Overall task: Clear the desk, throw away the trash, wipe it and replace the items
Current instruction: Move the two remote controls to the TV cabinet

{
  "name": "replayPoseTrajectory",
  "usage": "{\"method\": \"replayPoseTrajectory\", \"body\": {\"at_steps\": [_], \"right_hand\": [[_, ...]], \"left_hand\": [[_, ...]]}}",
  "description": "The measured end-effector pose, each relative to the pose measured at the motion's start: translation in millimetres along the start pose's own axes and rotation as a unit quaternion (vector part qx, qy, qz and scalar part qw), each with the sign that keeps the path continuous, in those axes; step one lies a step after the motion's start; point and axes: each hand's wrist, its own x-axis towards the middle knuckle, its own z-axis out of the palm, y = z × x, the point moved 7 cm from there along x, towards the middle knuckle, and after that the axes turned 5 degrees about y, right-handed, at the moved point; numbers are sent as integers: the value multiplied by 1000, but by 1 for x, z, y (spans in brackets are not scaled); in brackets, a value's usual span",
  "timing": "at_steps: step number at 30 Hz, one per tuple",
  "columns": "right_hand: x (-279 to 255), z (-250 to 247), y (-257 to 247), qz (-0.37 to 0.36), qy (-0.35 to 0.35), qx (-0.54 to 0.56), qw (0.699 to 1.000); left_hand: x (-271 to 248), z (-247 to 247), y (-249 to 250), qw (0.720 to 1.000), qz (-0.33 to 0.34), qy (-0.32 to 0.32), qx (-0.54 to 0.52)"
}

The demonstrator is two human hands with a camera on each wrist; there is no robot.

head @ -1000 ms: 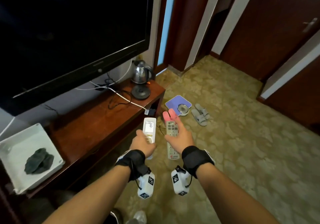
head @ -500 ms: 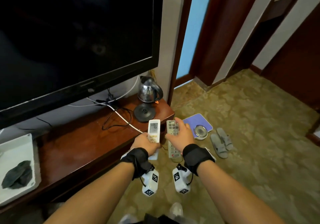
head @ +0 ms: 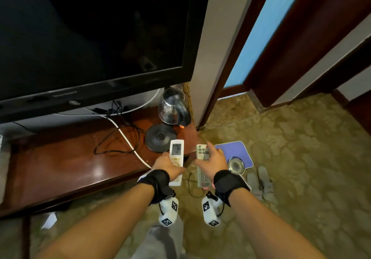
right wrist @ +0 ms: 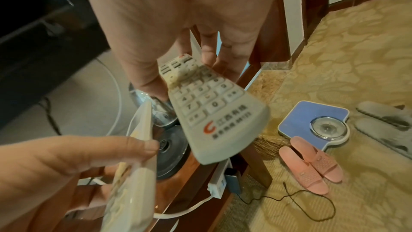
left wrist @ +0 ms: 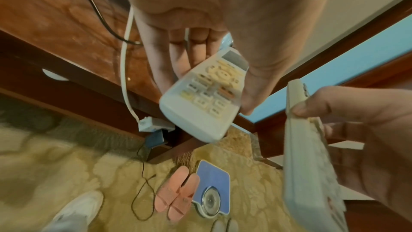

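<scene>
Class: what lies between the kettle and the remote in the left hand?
The black kettle base, on the desk: kettle behind it, the left hand with its remote in front. Head view shows this.

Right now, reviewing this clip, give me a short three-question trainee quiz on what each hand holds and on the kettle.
1. True or false: the left hand grips the white remote with a display.
2. The right hand holds: A) a slipper, B) the grey keypad remote, C) a cable.
3. Is the kettle seated on its round base on the desk?
Key: 1 true; 2 B; 3 no, it stands off the base, nearer the wall.
</scene>
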Motion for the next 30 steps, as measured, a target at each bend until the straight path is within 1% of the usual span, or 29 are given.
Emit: {"method": "replayPoseTrajectory", "body": {"at_steps": [4,6,10,13,16,19,21,24,26,28,30], "right_hand": [[56,15,15,17,-21,-15,1000],[81,28,22,24,-36,-19,999],[120,49,35,34,-42,-41,998],[152,66,39,21,-66,-78,995],[181,86,43,0,-67,-87,994],[197,103,50,-7,-83,-84,993],[203,110,52,-25,-90,-97,991],[209,115,51,-42,-79,-103,991],[212,114,48,-47,-65,-99,992],[215,112,48,-52,-55,-92,993],[216,109,47,-57,-48,-90,993]], "left_hand": [[52,32,5,1000,-23,-14,-2],[75,46,5,999,-38,-11,-8],[109,71,1,998,-65,-2,-1],[139,103,-8,997,-71,-7,14],[168,134,-30,995,-92,16,45],[168,133,-24,992,-93,62,66],[163,129,-16,989,-99,95,44],[159,127,-8,983,-105,147,22],[158,127,-7,981,-112,158,22],[158,130,-8,981,-110,154,43],[157,129,-10,980,-123,158,9]]}}
